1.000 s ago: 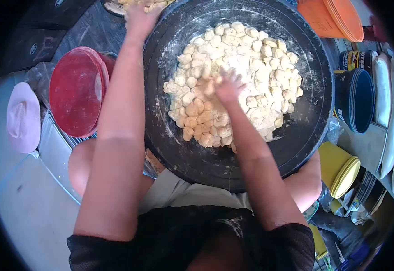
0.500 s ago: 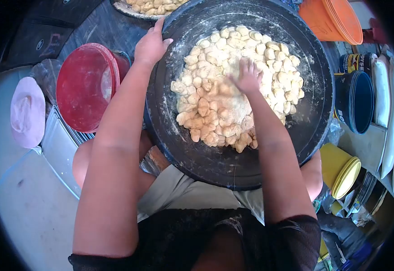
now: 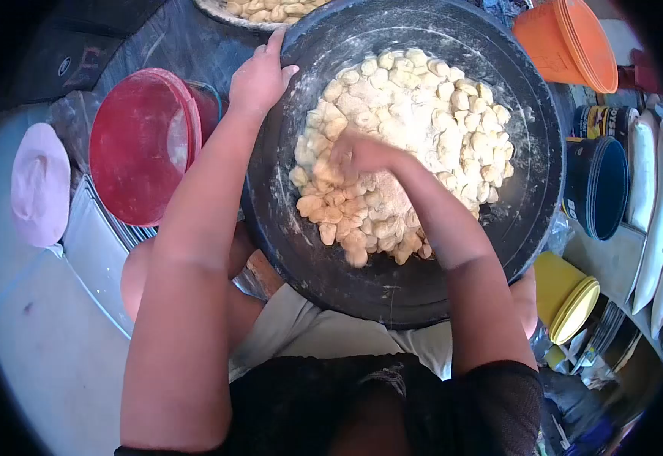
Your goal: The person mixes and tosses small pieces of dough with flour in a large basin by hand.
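A large round black tub (image 3: 529, 152) rests across my lap, dusted with flour inside. Many small pale dough pieces (image 3: 472, 121) are heaped in it, with loose flour over the middle of the pile. My left hand (image 3: 259, 82) grips the tub's upper left rim, thumb on the inner side. Over the left part of the heap, my right hand (image 3: 356, 156) is bent downward at the wrist and touches the dough pieces. Motion blur smears its fingers, so whether any piece is held does not show.
A red bucket (image 3: 138, 148) stands left of the tub, near a pink hat (image 3: 41, 185). Another floury container (image 3: 217, 11) with dough pieces is at the top. On the right are an orange bucket (image 3: 559, 45), a dark blue bucket (image 3: 601, 186) and a yellow bucket (image 3: 567, 292).
My right hand has moved left across the heap, from spread fingers over the middle to a bent wrist at the left side. My left hand stays on the rim.
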{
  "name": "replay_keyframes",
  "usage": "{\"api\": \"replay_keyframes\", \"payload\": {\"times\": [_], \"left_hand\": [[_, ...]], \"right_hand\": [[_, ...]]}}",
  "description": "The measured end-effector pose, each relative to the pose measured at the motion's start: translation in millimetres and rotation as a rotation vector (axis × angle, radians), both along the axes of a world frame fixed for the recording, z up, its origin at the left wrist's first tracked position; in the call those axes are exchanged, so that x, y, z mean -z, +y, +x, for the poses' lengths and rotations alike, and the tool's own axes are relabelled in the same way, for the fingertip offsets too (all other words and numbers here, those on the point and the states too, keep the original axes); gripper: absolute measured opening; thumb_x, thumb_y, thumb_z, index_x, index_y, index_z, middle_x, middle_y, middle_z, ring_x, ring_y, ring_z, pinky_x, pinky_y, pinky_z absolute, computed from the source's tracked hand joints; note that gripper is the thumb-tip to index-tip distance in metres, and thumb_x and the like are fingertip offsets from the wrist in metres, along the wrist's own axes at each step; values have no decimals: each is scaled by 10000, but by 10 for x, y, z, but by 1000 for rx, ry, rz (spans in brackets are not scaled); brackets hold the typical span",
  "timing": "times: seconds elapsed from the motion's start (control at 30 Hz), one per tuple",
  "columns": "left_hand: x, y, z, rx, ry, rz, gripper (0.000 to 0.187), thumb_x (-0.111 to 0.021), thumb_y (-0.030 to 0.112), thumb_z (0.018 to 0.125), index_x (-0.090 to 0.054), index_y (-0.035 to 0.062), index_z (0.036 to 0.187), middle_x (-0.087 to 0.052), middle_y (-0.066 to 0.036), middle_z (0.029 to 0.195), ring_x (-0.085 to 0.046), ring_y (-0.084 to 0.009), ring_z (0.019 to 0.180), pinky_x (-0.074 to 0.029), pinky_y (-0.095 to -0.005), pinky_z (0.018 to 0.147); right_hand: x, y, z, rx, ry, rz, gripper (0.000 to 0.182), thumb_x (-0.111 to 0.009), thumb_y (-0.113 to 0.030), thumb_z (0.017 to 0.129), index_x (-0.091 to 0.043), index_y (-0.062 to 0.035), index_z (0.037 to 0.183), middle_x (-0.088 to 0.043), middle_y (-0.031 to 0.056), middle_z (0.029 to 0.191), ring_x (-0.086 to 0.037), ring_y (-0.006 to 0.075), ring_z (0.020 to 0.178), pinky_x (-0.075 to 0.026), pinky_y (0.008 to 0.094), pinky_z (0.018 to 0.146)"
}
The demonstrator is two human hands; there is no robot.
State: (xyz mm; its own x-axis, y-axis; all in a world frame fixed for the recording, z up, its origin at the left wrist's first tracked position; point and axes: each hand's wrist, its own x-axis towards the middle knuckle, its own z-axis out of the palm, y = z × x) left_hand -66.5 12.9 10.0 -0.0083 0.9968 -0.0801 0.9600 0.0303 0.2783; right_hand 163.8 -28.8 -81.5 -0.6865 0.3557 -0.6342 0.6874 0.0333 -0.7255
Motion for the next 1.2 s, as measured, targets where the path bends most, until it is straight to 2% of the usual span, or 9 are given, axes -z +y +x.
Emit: {"api": "replay_keyframes", "payload": {"times": [0.1, 0.27, 0.37, 0.5, 0.6, 0.73, 0.93, 1.13, 1.2], "left_hand": [[-27, -9, 6, -5, -8, 7, 728, -664, 351, 845, -300, 140, 1439, -589, -199, 1203, -619, -394, 1004, -511, -481, 827], [-51, -28, 78, 34, 80, 79, 612, -630, 338, 868, -387, 109, 1381, -518, -183, 1304, -582, -361, 1094, -497, -468, 869], [51, -25, 255, 578, 472, 435, 503, -597, 335, 887, -476, 88, 1307, -483, -160, 1346, -530, -348, 1172, -447, -455, 967], [1047, -199, 579, 478, 75, -425, 483, -543, 401, 923, -512, 100, 1299, -493, -144, 1345, -475, -327, 1240, -393, -442, 1021], [1979, -978, 877, 137, 64, 153, 587, -538, 502, 900, -501, 94, 1321, -510, -160, 1316, -507, -326, 1202, -392, -424, 1017], [1216, -1227, 940, 14, 103, -470, 718, -571, 573, 838, -491, 49, 1323, -544, -202, 1285, -543, -367, 1164, -434, -433, 981], [711, -902, 698, 514, 232, -929, 581, -575, 501, 859, -579, 21, 1186, -610, -192, 1207, -590, -327, 1118, -464, -424, 951], [1859, -847, 622, 88, -48, -423, 882, -584, 628, 808, -376, 24, 1415, -481, -262, 1358, -485, -391, 1244, -409, -430, 1023], [1783, -897, 844, 48, -51, -520, 984, -584, 685, 779, -308, 26, 1455, -448, -263, 1392, -454, -387, 1282, -380, -423, 1059]], "right_hand": [[502, 280, -276, 295, -393, 765, 714, -637, -527, 790, -485, -142, 1371, -219, 152, 1557, -204, 342, 1430, -134, 648, 1108], [699, -552, -795, 155, -272, 697, 804, -571, -630, 784, -407, -174, 1425, -188, 216, 1547, -169, 371, 1432, -115, 653, 1107], [-22, -1279, -416, 16, -30, 599, 694, -623, -513, 768, -465, -217, 1376, -364, 169, 1443, -308, 367, 1343, -199, 640, 1077], [-314, -1907, 303, -248, 172, 495, 630, -696, -399, 754, -506, -220, 1327, -408, 100, 1398, -371, 321, 1289, -269, 602, 1045], [15, -2053, 1001, -369, 25, 576, 678, -676, -471, 777, -456, -233, 1373, -373, 108, 1442, -331, 295, 1339, -208, 599, 1083], [257, -1480, 1228, 154, -385, 742, 909, -449, -763, 796, -275, -213, 1498, -168, 169, 1566, -128, 334, 1455, 29, 588, 1144], [35, -982, -11, 336, -497, 444, 779, -287, -751, 867, -282, -288, 1494, -125, 84, 1591, -36, 375, 1459, 25, 669, 1106], [-191, -2192, 349, 155, 75, 501, 605, -643, -512, 799, -518, -256, 1333, -420, 69, 1429, -378, 370, 1298, -211, 652, 1082], [-195, -2357, 691, -84, -132, 411, 704, -711, -518, 734, -481, -287, 1358, -396, 61, 1447, -370, 370, 1301, -202, 646, 1085]]}}
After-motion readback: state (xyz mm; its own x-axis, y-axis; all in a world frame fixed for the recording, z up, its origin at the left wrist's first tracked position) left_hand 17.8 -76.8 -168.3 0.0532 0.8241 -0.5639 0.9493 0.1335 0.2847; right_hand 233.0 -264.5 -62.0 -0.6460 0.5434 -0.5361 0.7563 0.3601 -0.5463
